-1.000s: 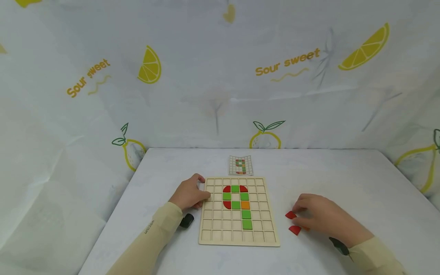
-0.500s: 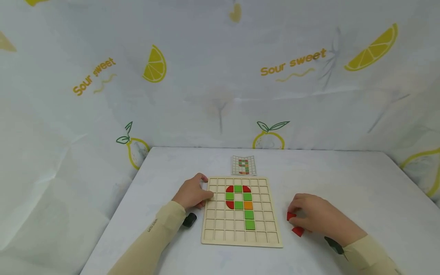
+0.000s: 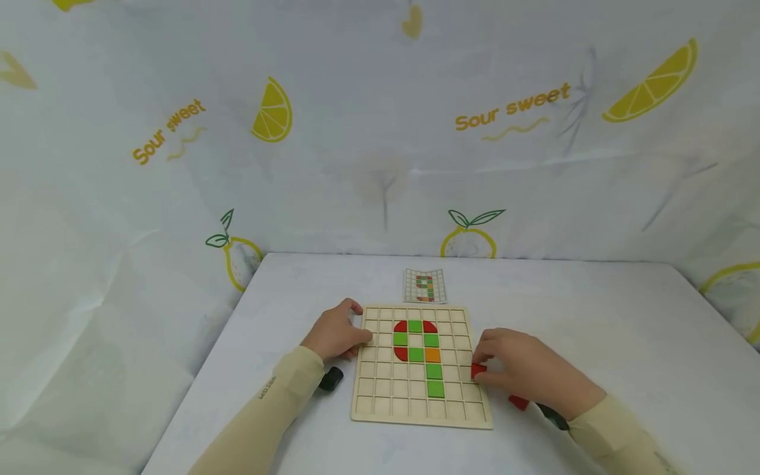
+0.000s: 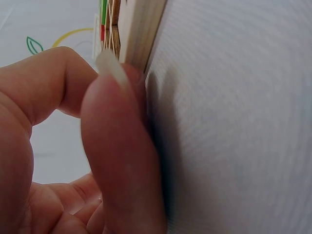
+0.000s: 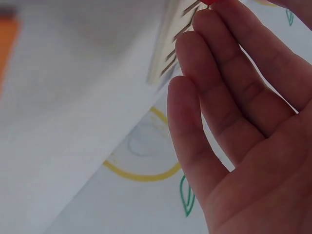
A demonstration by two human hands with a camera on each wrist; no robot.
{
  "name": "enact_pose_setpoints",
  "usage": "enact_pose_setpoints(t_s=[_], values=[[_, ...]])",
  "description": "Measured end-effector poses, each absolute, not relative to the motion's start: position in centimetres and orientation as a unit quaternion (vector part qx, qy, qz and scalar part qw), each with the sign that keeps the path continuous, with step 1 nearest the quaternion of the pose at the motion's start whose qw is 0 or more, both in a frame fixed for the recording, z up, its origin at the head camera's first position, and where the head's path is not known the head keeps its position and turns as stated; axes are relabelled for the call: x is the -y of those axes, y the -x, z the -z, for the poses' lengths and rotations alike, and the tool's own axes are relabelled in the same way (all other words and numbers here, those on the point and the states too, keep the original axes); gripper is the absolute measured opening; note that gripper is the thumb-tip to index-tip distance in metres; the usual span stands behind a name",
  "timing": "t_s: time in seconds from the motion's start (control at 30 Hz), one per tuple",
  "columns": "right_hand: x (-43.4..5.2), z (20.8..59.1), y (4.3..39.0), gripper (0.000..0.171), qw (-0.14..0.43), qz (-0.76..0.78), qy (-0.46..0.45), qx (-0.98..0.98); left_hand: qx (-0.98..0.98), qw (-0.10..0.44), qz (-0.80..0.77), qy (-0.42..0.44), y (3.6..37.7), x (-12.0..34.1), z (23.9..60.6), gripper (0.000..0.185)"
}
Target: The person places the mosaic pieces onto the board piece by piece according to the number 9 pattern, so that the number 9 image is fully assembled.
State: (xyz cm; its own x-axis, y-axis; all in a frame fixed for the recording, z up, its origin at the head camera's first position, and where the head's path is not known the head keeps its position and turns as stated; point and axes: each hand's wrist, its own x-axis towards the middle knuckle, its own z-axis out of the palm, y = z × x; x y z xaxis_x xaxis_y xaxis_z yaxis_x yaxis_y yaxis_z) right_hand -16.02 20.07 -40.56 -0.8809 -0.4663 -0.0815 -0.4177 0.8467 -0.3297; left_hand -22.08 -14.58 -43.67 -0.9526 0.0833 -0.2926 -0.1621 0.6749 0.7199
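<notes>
A wooden grid board (image 3: 392, 406) lies on the table, with green, red and orange tiles forming a 9-like figure. My left hand (image 3: 335, 332) holds the board's left edge; the thumb overlaps the rim and the index finger bends to the upper left corner. In the left wrist view, the thumb (image 4: 119, 146) is right at the board's side. My right hand (image 3: 522, 366) pinches a red tile (image 3: 478, 371) between thumb and fingers, over the board's right edge. Another red tile (image 3: 518, 402) lies on the table under that hand, partly covered.
Behind the board stands a creased pattern card (image 3: 425, 286) with the same kind of figure, including a bottom row. An orange piece (image 5: 7, 48) shows at the left of the right wrist view. A white cloth with lemon prints (image 3: 380, 165) hangs behind the table (image 3: 564, 297).
My right hand has picked up a red tile from the table and carried it left to the board's right edge. My left hand stays on the board. The head view has shifted slightly.
</notes>
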Motion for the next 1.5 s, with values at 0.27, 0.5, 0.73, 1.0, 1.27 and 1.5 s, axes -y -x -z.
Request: enact_pose_setpoints(t_s=[0.27,0.5,0.73,1.0,1.27,1.5], values=[[-17.1,40.1,15.6,0.014,0.071,0.149,0.278,-0.946,-0.901,0.155,-0.404,0.021,22.3,14.6,43.9,0.055],[-15.7,40.2,15.1,0.012,0.062,0.154,0.332,-0.928,-0.905,0.155,-0.397,0.022,22.3,14.7,43.8,0.054],[-14.5,40.5,14.1,0.015,0.059,0.149,0.365,-0.917,-0.905,0.151,-0.398,0.016,22.3,14.6,43.6,0.054],[-13.8,40.8,13.7,0.020,0.049,0.138,0.392,-0.908,-0.903,0.150,-0.402,0.019,22.1,14.7,43.5,0.053],[-13.5,41.0,13.7,0.018,0.063,0.130,0.388,-0.910,-0.904,0.150,-0.401,0.020,22.1,14.7,43.4,0.054],[-13.5,41.2,13.7,0.020,0.054,0.130,0.388,-0.911,-0.902,0.151,-0.405,0.021,22.1,14.7,43.5,0.053]])
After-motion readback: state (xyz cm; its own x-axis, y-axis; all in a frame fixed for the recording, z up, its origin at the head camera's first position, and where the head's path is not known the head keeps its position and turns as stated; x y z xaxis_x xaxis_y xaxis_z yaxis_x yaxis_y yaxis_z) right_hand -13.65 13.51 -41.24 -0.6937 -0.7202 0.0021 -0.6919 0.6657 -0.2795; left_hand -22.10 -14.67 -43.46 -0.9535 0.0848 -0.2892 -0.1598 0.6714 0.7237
